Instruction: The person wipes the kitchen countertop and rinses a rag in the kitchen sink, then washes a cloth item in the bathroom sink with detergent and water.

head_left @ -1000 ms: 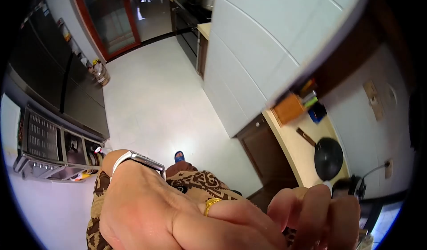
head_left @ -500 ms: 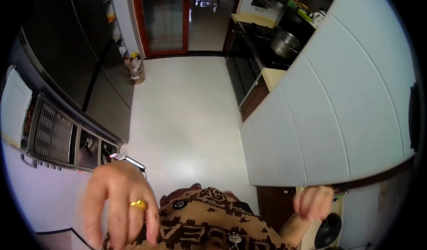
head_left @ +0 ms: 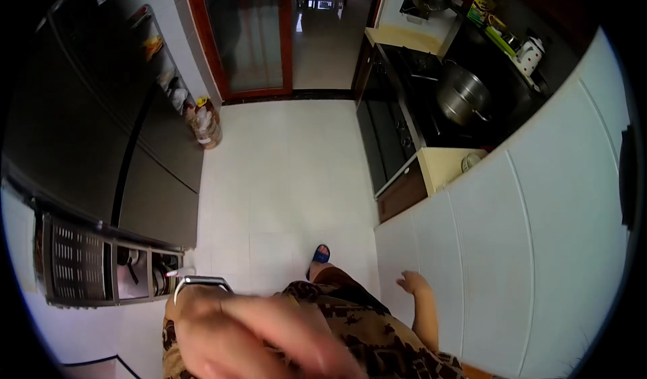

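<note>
My left hand (head_left: 269,335) is close to the camera in front of my body, blurred by motion. Its fingers stretch out toward the right with nothing seen in them; the fingertips run into the lower edge of the view. A wristwatch (head_left: 205,282) with a pale band is on that wrist. My right hand (head_left: 412,282) hangs lower down at my side, near the white tiled wall (head_left: 424,244). Its fingers are a little apart and hold nothing. Below me, my foot in a blue slipper (head_left: 321,252) steps forward on the pale floor (head_left: 290,177).
A dark refrigerator (head_left: 162,170) and a metal rack (head_left: 74,257) line the left. At the right, a steel pot (head_left: 462,94) stands on the stove, near a spotted kettle (head_left: 530,55). A bagged container (head_left: 207,133) sits by the red-framed door (head_left: 287,42).
The view has moved forward, bringing the stove and door closer. My left hand has swung right across my body; my right hand has dropped forward along the wall. A slippered foot has come into view.
</note>
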Demonstrator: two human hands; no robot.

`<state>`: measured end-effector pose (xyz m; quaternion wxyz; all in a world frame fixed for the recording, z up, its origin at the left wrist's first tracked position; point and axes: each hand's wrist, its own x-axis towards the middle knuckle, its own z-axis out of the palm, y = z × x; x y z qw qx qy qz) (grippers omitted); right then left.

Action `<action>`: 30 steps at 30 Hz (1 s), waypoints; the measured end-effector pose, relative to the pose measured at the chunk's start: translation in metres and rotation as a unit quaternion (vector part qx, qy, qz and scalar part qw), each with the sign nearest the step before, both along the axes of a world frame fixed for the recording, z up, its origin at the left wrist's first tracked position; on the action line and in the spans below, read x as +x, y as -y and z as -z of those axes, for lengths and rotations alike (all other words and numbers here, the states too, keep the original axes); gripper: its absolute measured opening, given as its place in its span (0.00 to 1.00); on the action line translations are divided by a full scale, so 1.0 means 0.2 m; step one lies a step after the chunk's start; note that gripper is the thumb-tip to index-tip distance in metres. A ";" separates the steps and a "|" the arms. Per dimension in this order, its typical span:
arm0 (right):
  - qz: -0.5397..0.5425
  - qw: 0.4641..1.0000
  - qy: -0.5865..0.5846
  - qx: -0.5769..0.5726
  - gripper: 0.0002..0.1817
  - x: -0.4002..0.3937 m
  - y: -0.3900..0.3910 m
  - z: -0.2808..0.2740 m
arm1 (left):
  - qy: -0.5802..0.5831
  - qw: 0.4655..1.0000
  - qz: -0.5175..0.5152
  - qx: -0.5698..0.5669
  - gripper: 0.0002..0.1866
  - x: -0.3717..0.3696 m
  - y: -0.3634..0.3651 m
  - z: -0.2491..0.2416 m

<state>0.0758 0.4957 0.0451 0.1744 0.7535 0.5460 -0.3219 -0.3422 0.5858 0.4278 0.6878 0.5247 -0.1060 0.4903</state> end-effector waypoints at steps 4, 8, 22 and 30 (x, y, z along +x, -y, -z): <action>-0.069 0.985 -0.055 0.150 0.22 0.07 -0.80 -0.07 | 0.046 0.995 0.042 -0.081 0.18 0.36 -0.30 -0.26; -0.081 0.970 -0.116 0.195 0.23 -0.02 -1.38 -0.36 | 0.006 0.980 0.037 -0.193 0.16 0.44 -0.70 -0.32; -0.001 0.998 -0.068 -0.018 0.25 0.26 -2.29 0.08 | 0.226 0.920 0.189 0.259 0.11 0.27 -2.58 -0.29; 0.104 0.992 -0.058 -0.032 0.29 0.31 -2.96 -0.07 | -0.003 0.886 0.017 0.463 0.18 -0.15 -3.41 -0.54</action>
